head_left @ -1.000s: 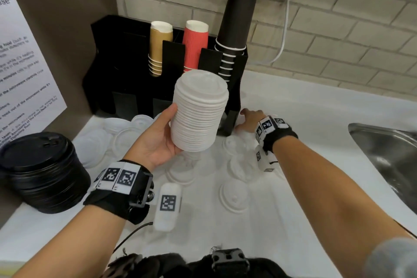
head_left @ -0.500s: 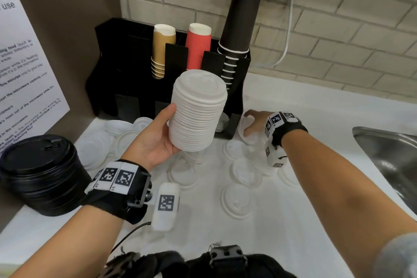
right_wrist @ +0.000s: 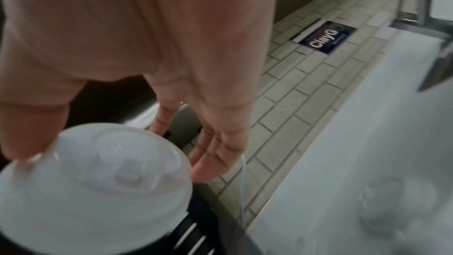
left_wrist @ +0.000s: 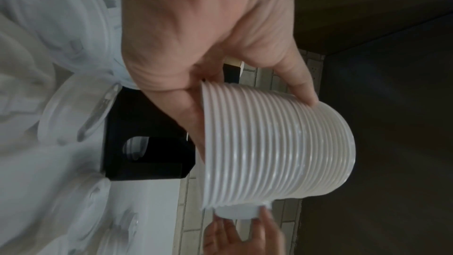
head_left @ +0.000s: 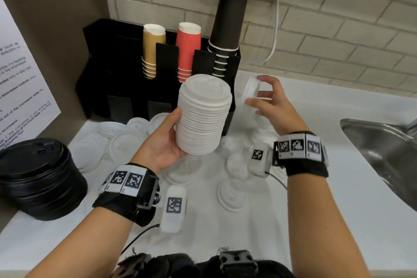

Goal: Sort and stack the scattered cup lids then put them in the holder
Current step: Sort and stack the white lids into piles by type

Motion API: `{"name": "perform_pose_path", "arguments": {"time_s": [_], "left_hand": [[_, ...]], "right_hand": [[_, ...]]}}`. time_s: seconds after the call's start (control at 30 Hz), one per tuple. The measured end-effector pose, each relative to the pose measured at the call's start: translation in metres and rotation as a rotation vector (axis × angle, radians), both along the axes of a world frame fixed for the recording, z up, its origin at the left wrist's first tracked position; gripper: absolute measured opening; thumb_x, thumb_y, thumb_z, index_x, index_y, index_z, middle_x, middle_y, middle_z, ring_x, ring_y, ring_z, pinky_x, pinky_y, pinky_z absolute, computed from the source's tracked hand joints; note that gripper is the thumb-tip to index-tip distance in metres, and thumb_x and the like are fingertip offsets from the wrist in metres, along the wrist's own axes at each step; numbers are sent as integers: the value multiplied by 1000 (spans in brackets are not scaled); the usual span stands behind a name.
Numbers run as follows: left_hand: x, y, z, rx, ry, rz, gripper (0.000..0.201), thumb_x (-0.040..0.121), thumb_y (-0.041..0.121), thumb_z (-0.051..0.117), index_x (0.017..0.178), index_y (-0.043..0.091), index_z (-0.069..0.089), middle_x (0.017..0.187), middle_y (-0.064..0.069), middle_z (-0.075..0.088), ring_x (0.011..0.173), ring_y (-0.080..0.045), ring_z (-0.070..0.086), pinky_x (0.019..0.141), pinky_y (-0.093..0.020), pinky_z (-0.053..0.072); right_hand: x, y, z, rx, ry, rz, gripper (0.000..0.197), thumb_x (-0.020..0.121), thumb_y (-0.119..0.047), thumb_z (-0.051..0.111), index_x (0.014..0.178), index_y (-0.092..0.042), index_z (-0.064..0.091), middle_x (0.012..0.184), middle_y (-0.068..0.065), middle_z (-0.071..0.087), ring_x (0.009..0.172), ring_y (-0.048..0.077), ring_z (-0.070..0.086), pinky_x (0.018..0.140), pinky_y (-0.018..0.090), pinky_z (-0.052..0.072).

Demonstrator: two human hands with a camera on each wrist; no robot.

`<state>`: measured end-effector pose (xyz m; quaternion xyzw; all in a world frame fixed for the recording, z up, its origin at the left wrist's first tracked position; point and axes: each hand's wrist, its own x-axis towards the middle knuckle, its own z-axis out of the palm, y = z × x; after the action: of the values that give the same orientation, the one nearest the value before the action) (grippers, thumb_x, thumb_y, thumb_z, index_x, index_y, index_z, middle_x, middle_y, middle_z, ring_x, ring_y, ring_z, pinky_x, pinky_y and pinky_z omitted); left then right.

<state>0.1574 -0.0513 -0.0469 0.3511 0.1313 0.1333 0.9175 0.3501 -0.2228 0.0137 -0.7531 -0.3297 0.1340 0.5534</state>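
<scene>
My left hand [head_left: 164,142] grips a tall stack of white lids [head_left: 204,115] above the counter, thumb on its near side; the same stack of white lids [left_wrist: 274,146] fills the left wrist view. My right hand [head_left: 268,99] pinches a single white lid [head_left: 251,90] held on edge in the air, just right of the stack; the single lid [right_wrist: 95,187] shows large in the right wrist view. Several loose white lids [head_left: 232,195] lie scattered on the white counter below. The black holder [head_left: 126,88] stands against the wall behind the stack.
Tan cups [head_left: 152,52], red cups [head_left: 187,49] and tall black cups [head_left: 228,29] stand in the holder's upper slots. A stack of black lids [head_left: 38,178] sits at the left. A steel sink [head_left: 383,153] lies at the right. A poster [head_left: 20,88] leans on the left wall.
My right hand lifted from the counter beside the holder and now holds one white lid up in the air. The left hand kept the stack roughly where it was.
</scene>
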Motion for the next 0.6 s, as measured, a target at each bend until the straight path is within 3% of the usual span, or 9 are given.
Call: {"name": "perform_pose_path", "arguments": {"time_s": [0.1, 0.17, 0.23, 0.33, 0.4, 0.5, 0.6], "left_hand": [[1, -3, -2, 6, 12, 0, 52, 84, 43, 57, 129, 18, 59, 124, -8, 68, 115, -28, 64, 85, -43, 59], [1, -5, -4, 0, 25, -18, 51, 81, 44, 60, 125, 18, 60, 120, -8, 70, 110, -27, 67, 79, -41, 61], [2, -9, -8, -14, 34, -46, 52, 79, 44, 65, 123, 17, 61, 117, -8, 71, 106, -26, 69, 74, -39, 61], [2, -13, -11, -17, 52, -66, 49, 79, 41, 64, 121, 15, 62, 114, -9, 72, 102, -25, 70, 69, -37, 61], [3, -15, -11, -7, 68, -67, 51, 80, 41, 61, 124, 15, 61, 119, -9, 70, 106, -25, 69, 74, -39, 61], [3, -16, -11, 25, 82, -64, 55, 78, 43, 64, 126, 16, 60, 122, -9, 69, 110, -26, 67, 81, -41, 60], [3, -16, -12, 52, 91, -77, 65, 64, 47, 76, 121, 18, 63, 116, -7, 72, 104, -23, 70, 72, -38, 61]], "right_hand": [[-30, -5, -3, 201, 51, 33, 52, 69, -38, 64, 116, -53, 49, 107, 1, 60, 96, 14, 60, 83, 32, 45], [-45, -6, -3, 278, 53, 73, 52, 73, -28, 55, 118, -52, 50, 103, -1, 61, 97, 17, 58, 88, 37, 44], [-57, -6, -1, 320, 21, 115, 55, 72, -22, 52, 121, -48, 53, 98, -4, 61, 96, 16, 57, 90, 34, 44], [-74, -3, 7, 295, -99, 111, 53, 73, -37, 55, 126, -35, 55, 100, -16, 56, 94, 4, 52, 84, 17, 43], [-82, -1, 8, 265, -150, 88, 56, 74, -44, 59, 128, -29, 54, 106, -10, 53, 97, 4, 50, 85, 18, 43], [-90, 1, 10, 229, -189, 80, 60, 73, -47, 65, 127, -25, 55, 111, 2, 54, 105, 14, 52, 88, 23, 45], [-95, 5, 16, 188, -216, 67, 57, 70, -51, 66, 122, -29, 57, 111, -8, 57, 105, 8, 54, 87, 24, 46]]}}
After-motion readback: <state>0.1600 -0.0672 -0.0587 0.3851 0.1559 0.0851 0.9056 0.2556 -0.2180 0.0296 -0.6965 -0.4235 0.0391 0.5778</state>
